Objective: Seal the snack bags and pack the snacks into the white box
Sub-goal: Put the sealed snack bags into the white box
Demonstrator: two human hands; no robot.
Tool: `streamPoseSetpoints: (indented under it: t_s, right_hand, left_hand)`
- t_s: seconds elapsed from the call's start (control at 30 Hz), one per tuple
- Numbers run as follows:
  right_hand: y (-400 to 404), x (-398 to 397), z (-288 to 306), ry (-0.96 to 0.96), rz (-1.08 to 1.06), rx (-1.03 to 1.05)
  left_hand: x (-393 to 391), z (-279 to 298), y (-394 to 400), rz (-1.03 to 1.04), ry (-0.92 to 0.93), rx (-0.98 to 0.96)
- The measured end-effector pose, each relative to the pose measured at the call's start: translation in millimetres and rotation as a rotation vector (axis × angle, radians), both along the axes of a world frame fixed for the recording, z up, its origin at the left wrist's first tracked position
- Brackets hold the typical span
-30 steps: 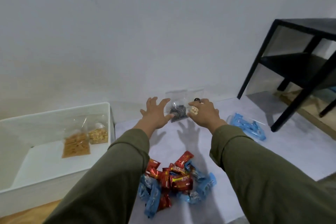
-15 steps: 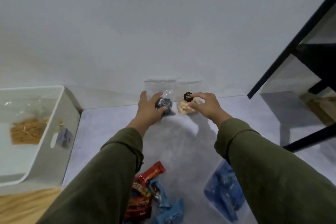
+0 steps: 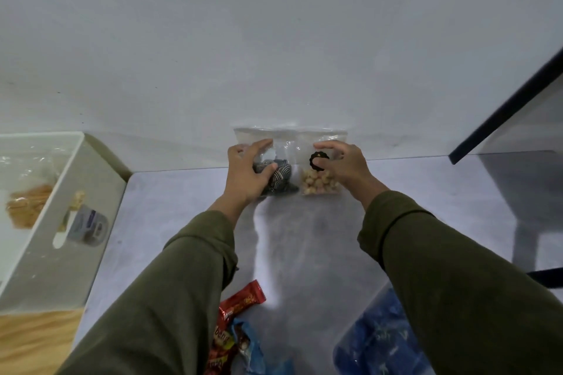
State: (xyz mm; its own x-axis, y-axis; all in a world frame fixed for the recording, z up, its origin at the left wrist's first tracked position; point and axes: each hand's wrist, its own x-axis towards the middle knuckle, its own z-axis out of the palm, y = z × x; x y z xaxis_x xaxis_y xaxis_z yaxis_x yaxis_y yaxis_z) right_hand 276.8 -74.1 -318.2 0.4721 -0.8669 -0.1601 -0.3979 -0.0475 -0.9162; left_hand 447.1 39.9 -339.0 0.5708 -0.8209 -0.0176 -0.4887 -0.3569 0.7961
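Snack bags: two clear bags are stood side by side against the wall at the far edge of the grey surface (image 3: 195, 222); the dark-snack bag (image 3: 278, 178) is on the left, the pale-snack bag (image 3: 320, 184) touching it on the right.
Left hand (image 3: 248, 173): fingers are curled round the dark-snack bag.
Right hand (image 3: 347, 166): the pale-snack bag is pinched near a black ring-shaped piece (image 3: 318, 160).
White box (image 3: 65, 192): set at far left, an orange snack bag (image 3: 26, 205) seen inside.
Wrapped sweets (image 3: 240, 307): red and blue, scattered near the sleeves.
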Motion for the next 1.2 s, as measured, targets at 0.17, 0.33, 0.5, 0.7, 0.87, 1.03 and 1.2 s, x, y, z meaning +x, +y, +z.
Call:
streamPoseSetpoints:
  t_s: [0.17, 0.33, 0.5, 0.7, 0.87, 1.03, 1.2]
  right_hand:
    - [6.9, 6.7, -5.8, -0.005, 0.003, 0.016]
    - [20.8, 8.3, 10.0, -0.031, 0.02, 0.042]
    - [50.2, 22.6, 49.3, -0.076, 0.032, 0.0]
    - [105.0, 52.6, 105.4, -0.126, 0.026, -0.043]
    - [162.3, 84.8, 148.2, -0.163, 0.005, -0.086]
    - [220.5, 126.8, 182.5, -0.214, 0.008, -0.143]
    - [269.3, 169.9, 199.6, -0.264, 0.025, -0.142]
  left_hand:
    - [-3.6, 8.2, 3.5, -0.118, 0.055, 0.058]
    - [0.0, 23.0, 15.3, -0.145, 0.086, 0.086]
    - [18.3, 56.4, 38.5, -0.139, 0.035, 0.035]
    - [51.8, 110.6, 84.0, -0.156, 0.035, -0.041]
    - [87.2, 156.1, 139.6, -0.183, 0.003, -0.104]
    - [126.7, 193.3, 201.3, -0.194, -0.018, -0.161]
    - [166.6, 215.7, 254.2, -0.178, -0.028, -0.163]
